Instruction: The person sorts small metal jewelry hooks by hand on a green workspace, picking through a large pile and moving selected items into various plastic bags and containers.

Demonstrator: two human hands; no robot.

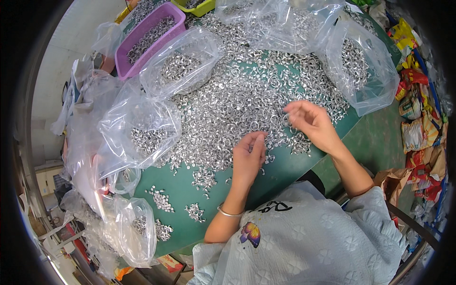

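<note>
A broad heap of small silvery curved metal pieces (228, 102), some ring-like, covers much of the green tabletop (185, 228). At the heap's near edge is my left hand (248, 156), a bracelet on its wrist. Its fingers are bent in and pressed toward the thumb; anything between them is too small to make out. My right hand (313, 126) hovers farther right and a little farther away, over the heap's right side. Its fingers are curled and their tips blurred, so I cannot see whether they hold a piece.
Clear plastic bags with metal pieces stand at the left (142, 128), upper left (183, 61), back (285, 28) and right (361, 66). A purple bin (151, 40) and a yellow-green bin (197, 7) hold more. Small piles (194, 212) lie at the near left. Colourful packages (418, 133) line the right side.
</note>
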